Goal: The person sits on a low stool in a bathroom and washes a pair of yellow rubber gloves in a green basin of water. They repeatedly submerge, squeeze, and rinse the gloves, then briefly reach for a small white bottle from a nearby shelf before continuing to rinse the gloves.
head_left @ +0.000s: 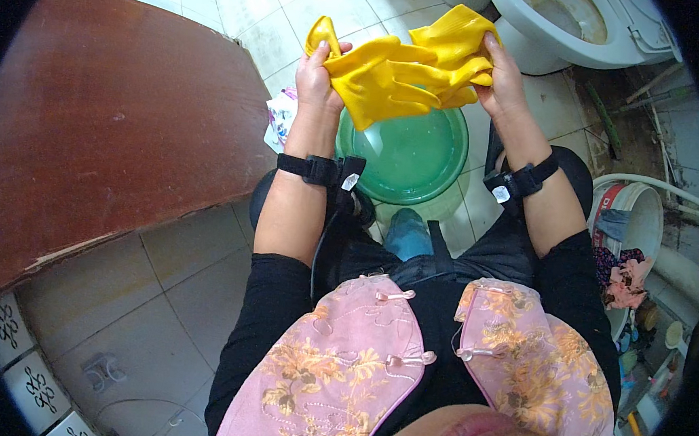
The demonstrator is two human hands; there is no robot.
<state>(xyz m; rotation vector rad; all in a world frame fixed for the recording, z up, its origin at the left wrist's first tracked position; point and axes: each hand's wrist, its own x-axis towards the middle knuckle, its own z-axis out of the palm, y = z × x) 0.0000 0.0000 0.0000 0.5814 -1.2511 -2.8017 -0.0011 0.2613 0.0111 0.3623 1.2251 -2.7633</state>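
A pair of yellow rubber gloves (388,75) is stretched between my two hands, above a round green basin (407,153) of liquid on the floor. My left hand (320,78) is closed on the gloves at their left end, the thumb lying on top. At the right end, my right hand (501,76) grips them with its fingers mostly behind the yellow rubber. The gloves overlap each other, their fingers pointing in and hanging limp. Both forearms wear black straps.
To the left stands a brown wooden door (121,121). A toilet (573,31) is at the upper right. A white bucket (641,222) with cloths stands by my right side. A white and purple packet (279,120) lies near my left forearm. Floor tiles surround the basin.
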